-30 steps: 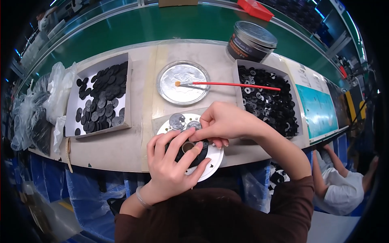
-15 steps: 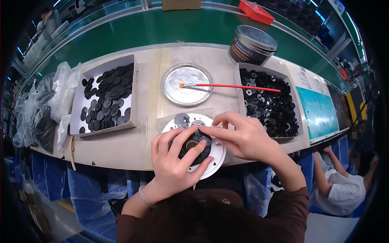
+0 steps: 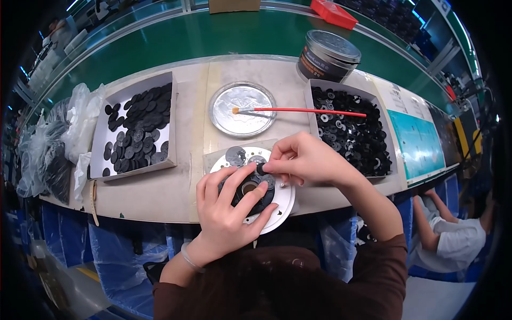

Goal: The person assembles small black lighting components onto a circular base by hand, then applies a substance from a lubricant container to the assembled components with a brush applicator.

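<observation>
A small black ring (image 3: 261,168) is pinched in the right hand (image 3: 306,160) and set onto a dark round part (image 3: 255,190) steadied by the grasping left hand (image 3: 229,213) on a white disc fixture (image 3: 282,202) at the bench (image 3: 160,186) edge; careful seating appears to be required next.

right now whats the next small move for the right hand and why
Probably lower the small black ring onto the dark round part and press it in. The right hand pinches the ring in a fingertip grip just above that part, while the left hand steadies it on the white round perforated plate.
</observation>
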Action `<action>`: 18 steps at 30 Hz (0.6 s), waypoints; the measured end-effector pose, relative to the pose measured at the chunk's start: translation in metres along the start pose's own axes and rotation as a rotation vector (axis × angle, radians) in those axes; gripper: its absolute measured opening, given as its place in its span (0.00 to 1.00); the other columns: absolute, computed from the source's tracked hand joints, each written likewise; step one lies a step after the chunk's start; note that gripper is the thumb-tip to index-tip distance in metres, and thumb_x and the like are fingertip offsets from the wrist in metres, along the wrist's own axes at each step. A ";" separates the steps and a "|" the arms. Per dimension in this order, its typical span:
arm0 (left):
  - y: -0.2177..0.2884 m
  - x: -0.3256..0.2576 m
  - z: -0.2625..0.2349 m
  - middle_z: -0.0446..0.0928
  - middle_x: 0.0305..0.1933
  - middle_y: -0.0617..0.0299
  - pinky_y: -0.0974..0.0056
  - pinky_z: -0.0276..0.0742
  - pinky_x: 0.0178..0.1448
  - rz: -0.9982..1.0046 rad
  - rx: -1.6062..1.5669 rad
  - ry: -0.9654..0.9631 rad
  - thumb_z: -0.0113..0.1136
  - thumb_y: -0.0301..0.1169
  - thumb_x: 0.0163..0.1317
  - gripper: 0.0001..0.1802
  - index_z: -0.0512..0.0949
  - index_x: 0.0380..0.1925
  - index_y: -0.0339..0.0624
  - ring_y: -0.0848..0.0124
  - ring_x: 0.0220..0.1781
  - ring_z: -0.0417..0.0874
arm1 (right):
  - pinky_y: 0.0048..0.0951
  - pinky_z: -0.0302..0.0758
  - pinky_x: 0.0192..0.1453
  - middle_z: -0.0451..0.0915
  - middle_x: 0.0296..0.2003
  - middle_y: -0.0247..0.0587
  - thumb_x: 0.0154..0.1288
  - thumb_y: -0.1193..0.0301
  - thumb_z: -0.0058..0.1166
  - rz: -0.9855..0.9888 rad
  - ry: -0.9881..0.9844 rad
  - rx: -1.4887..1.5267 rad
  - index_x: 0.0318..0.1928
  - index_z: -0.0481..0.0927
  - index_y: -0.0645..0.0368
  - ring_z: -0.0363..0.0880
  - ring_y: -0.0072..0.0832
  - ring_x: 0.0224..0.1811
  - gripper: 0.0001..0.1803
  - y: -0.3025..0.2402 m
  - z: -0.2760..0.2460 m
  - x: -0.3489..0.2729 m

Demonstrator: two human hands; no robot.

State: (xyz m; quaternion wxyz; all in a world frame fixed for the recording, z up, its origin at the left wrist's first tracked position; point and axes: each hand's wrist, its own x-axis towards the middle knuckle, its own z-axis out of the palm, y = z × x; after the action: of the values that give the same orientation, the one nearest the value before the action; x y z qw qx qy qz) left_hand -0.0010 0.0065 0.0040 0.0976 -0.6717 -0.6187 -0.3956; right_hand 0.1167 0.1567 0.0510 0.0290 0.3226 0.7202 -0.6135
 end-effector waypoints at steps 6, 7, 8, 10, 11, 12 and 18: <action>0.001 0.000 -0.001 0.74 0.47 0.59 0.59 0.65 0.49 -0.001 -0.003 -0.005 0.70 0.34 0.35 0.16 0.80 0.28 0.46 0.60 0.48 0.70 | 0.14 0.61 0.16 0.75 0.15 0.32 0.58 0.69 0.56 0.019 0.037 0.016 0.26 0.77 0.65 0.67 0.12 0.13 0.11 -0.002 -0.001 -0.001; 0.000 0.000 -0.001 0.74 0.47 0.59 0.59 0.64 0.49 -0.005 0.002 -0.008 0.70 0.34 0.35 0.16 0.80 0.28 0.46 0.60 0.48 0.70 | 0.14 0.61 0.16 0.75 0.15 0.32 0.58 0.69 0.57 0.035 0.060 -0.030 0.26 0.77 0.65 0.67 0.12 0.13 0.11 -0.005 0.002 -0.001; 0.001 0.000 -0.001 0.74 0.47 0.59 0.59 0.64 0.49 -0.004 -0.001 -0.009 0.70 0.34 0.35 0.16 0.80 0.28 0.46 0.60 0.48 0.70 | 0.14 0.61 0.16 0.75 0.15 0.32 0.58 0.69 0.57 0.037 0.062 -0.030 0.26 0.77 0.65 0.67 0.12 0.13 0.11 -0.005 0.003 -0.001; 0.001 0.001 -0.001 0.75 0.47 0.59 0.59 0.64 0.49 -0.002 -0.001 0.001 0.70 0.35 0.35 0.16 0.80 0.28 0.46 0.60 0.48 0.70 | 0.14 0.62 0.16 0.75 0.15 0.32 0.57 0.68 0.58 -0.007 0.067 -0.123 0.25 0.76 0.64 0.68 0.12 0.13 0.12 -0.006 0.005 -0.001; 0.001 0.001 -0.001 0.75 0.47 0.59 0.59 0.64 0.49 -0.003 -0.001 0.001 0.70 0.35 0.35 0.16 0.80 0.28 0.46 0.60 0.48 0.70 | 0.14 0.62 0.16 0.75 0.15 0.32 0.57 0.68 0.58 -0.007 0.067 -0.123 0.25 0.76 0.64 0.68 0.12 0.13 0.12 -0.005 0.005 -0.001; 0.001 0.001 -0.001 0.75 0.47 0.60 0.59 0.64 0.49 -0.002 -0.002 0.001 0.70 0.35 0.35 0.16 0.80 0.28 0.46 0.60 0.48 0.70 | 0.14 0.61 0.16 0.75 0.15 0.32 0.57 0.68 0.58 0.003 0.061 -0.075 0.24 0.76 0.64 0.67 0.12 0.13 0.12 -0.004 0.004 -0.001; -0.001 0.000 0.001 0.75 0.46 0.60 0.59 0.62 0.50 0.005 -0.003 0.010 0.66 0.38 0.40 0.15 0.79 0.29 0.46 0.62 0.46 0.71 | 0.13 0.59 0.15 0.76 0.17 0.32 0.57 0.71 0.57 0.000 0.018 0.050 0.26 0.77 0.64 0.68 0.12 0.13 0.08 0.000 -0.009 0.000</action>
State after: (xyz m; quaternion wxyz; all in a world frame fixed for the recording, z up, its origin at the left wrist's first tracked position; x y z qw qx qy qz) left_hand -0.0020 0.0068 0.0028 0.1007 -0.6716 -0.6159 -0.3994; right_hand 0.1196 0.1645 0.0535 0.0144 0.3287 0.7050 -0.6283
